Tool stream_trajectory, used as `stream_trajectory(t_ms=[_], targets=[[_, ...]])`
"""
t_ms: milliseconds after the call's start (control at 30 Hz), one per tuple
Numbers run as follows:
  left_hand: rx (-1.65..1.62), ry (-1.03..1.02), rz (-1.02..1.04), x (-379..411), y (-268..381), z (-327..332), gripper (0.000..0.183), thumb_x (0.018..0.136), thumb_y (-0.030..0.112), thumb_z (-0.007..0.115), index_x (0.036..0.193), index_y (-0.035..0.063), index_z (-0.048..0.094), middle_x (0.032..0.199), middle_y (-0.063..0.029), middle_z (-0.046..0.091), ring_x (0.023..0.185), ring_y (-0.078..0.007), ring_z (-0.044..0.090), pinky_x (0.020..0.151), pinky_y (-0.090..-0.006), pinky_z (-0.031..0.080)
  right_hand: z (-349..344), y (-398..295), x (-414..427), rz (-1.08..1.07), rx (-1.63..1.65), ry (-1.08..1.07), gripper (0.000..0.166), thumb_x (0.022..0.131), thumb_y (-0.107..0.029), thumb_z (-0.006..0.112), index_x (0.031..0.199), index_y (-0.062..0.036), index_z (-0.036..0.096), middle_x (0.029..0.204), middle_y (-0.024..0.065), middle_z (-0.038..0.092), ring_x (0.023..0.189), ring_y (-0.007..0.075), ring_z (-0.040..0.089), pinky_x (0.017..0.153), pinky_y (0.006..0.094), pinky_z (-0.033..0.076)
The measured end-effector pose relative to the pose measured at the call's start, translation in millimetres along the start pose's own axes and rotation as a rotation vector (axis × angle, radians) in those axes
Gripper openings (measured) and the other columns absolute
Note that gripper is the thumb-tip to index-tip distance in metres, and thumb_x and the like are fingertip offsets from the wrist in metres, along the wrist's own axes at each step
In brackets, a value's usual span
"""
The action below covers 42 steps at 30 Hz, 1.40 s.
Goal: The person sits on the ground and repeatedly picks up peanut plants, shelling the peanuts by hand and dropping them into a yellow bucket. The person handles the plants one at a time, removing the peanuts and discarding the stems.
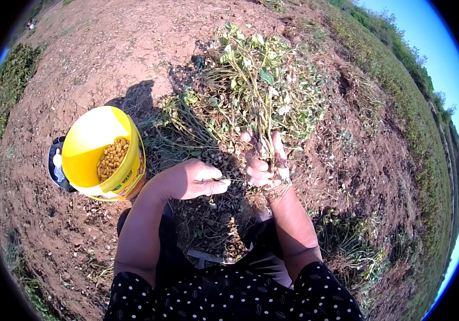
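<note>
My right hand (262, 168) grips a bundle of peanut plant stems (263, 116) near the root end. Its leafy tops (241, 52) point away from me, over a heap of pulled plants. To its left, thumb and forefinger of my left hand (195, 179) are pinched on a thin strand (235, 180) that runs toward the roots at my right wrist. A yellow plastic bucket (87, 132) stands left of my left forearm. Unshelled peanuts (113, 157) cover part of its bottom, and its upper inner wall is glaringly sunlit.
Behind the bucket sits a dark object with a white part (57, 162), partly hidden. Pulled plants (185, 120) lie ahead of me, and more vines (346, 248) lie at my right. A pale flat piece (205, 257) shows between my legs. Bare reddish soil (133, 44) surrounds the heap.
</note>
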<state>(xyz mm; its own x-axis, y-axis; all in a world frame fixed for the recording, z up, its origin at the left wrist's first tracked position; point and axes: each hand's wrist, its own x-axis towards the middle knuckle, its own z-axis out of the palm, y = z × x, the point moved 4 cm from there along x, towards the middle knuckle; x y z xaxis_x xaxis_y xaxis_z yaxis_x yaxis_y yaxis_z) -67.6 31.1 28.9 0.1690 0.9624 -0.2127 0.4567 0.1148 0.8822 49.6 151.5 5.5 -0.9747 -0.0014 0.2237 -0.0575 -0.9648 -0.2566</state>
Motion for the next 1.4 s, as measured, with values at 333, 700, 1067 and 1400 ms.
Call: stream_trajectory(t_ms=[333,700,1067,1400], targets=[[0.608,1.3,-0.724,-127.6,-72.0,-109.8,0.046,0.084,0.038,0.056,0.117,0.0057,0.052,0.114,-0.0203,0.054,0.098,-0.0364,0.057,0.081,-0.0431,0.045,-3.6,-4.5,-2.1,0.007,-0.295,0.191,0.071,0.084,-0.065,0.034,0.133,-0.0132,0.038,0.067,0.018,0.057,0.041,0.014,0.048,0.031,0.0222,0.034],[0.415,0.913,0.371,-21.7,14.7,-16.6,0.017,0.074,0.006,0.067,0.09,0.0036,0.063,0.095,-0.009,0.059,0.087,-0.0243,0.056,0.077,-0.0335,0.045,-5.7,20.0,13.4,0.054,-0.528,0.415,0.079,0.078,-0.068,0.042,0.13,-0.0084,0.04,0.071,0.0045,0.058,0.049,0.0114,0.053,0.032,0.0188,0.038],[0.65,0.778,0.392,-2.3,19.4,2.8,0.04,0.07,0.018,0.067,0.106,0.0063,0.053,0.104,-0.0092,0.053,0.093,-0.0271,0.053,0.083,-0.0369,0.044,-33.0,24.7,5.1,0.104,-0.645,0.534,0.072,0.077,-0.072,0.041,0.112,-0.0108,0.051,0.069,0.0041,0.053,0.046,0.01,0.048,0.036,0.0212,0.036],[0.686,0.657,0.253,-2.0,13.0,7.6,0.034,0.067,0.017,0.067,0.095,0.0041,0.052,0.097,-0.0094,0.048,0.092,-0.0263,0.05,0.079,-0.0361,0.045,-20.3,25.0,11.5,0.017,-0.887,0.53,0.059,0.078,-0.031,0.069,0.124,-0.0041,0.044,0.098,0.0054,0.058,0.081,0.0121,0.057,0.065,0.0225,0.048]])
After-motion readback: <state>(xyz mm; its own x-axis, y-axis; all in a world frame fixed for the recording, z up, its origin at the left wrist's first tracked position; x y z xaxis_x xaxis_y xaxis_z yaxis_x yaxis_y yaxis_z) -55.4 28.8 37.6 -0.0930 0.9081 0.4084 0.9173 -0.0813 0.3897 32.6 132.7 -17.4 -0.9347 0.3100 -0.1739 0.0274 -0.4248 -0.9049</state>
